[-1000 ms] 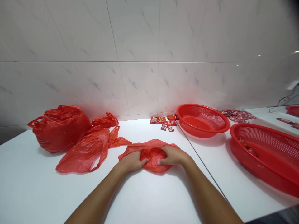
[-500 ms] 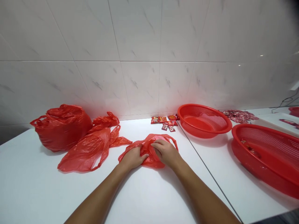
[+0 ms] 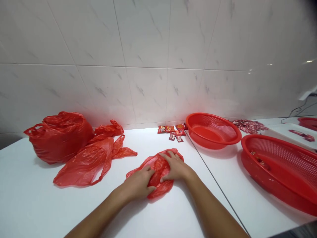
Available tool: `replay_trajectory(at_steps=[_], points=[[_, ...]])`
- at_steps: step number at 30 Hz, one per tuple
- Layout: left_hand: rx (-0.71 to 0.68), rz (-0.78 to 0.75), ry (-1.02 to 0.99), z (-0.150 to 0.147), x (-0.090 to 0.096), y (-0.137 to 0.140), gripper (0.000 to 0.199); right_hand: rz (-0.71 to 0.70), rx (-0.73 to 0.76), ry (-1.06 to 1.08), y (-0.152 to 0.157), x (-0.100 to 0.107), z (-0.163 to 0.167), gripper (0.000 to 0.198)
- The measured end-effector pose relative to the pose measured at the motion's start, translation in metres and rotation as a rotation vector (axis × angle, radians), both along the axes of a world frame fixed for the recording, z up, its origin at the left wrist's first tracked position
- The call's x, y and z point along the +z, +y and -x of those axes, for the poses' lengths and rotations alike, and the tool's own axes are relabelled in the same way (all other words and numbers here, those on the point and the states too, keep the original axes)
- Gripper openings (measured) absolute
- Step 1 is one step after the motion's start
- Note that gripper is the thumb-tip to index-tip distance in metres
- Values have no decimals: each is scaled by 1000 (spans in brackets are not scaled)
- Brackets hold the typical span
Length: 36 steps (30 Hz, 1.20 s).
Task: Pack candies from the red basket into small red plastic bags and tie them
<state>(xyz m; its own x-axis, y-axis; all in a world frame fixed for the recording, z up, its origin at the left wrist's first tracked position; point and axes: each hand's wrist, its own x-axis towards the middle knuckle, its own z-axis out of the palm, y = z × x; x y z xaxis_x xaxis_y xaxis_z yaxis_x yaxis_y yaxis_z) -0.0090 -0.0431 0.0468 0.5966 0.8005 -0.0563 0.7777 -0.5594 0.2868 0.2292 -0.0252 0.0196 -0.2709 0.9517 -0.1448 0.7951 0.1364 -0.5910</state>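
Observation:
A crumpled red plastic bag (image 3: 158, 168) lies on the white table in front of me, with a bunched lump at its middle. My left hand (image 3: 140, 182) presses on the bag's left side, thumb and forefinger apart beside the lump; the other fingertips are hidden. From the right, my right hand (image 3: 175, 168) lies over the bag with its fingers spread and its thumb toward the lump. Both hands touch the bag, neither closed round it. Whatever may be inside the bag cannot be made out.
To the left stand a full red bag (image 3: 60, 137) and a flattened red bag (image 3: 86, 162). Small red packets (image 3: 170, 130) lie near the wall. On the right are a round red basket (image 3: 213, 130), a larger basket (image 3: 277, 180) and a packet pile (image 3: 249, 126).
My right hand has gone from a pinch on the bag to spread fingers over it. The bag is more bunched and reaches closer to me, its handle loop no longer visible.

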Motion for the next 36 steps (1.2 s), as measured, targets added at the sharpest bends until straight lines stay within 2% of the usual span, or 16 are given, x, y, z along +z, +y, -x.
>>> replay_trajectory(at_steps=[3,5,7,11,18,21,25,29,33,36], points=[[-110,-226,-30,4,-12,-15,52,111,36,-51,2,-4,1,138],[-231,-301,-70,12,-24,-16,67,135,41,-56,3,-5,2,137],[-280,-281,-75,24,-36,-10,76,147,46,-50,4,-5,2,137],[-196,-149,-50,42,-49,12,86,132,10,-39,3,-8,4,136],[-188,-90,2,44,-48,24,92,157,-22,-35,-4,-5,4,140],[-184,-75,23,43,-49,23,94,154,-19,-109,-8,-1,5,138],[-197,-98,16,43,-53,25,95,121,-45,-172,-10,-2,3,112],[-207,-143,11,44,-58,29,93,69,-41,-30,-2,0,-3,97],[-207,-168,29,46,-61,33,88,-107,-50,3,-13,29,-11,69],[-196,-155,37,47,-60,34,87,-248,-74,129,-61,55,-31,53]])
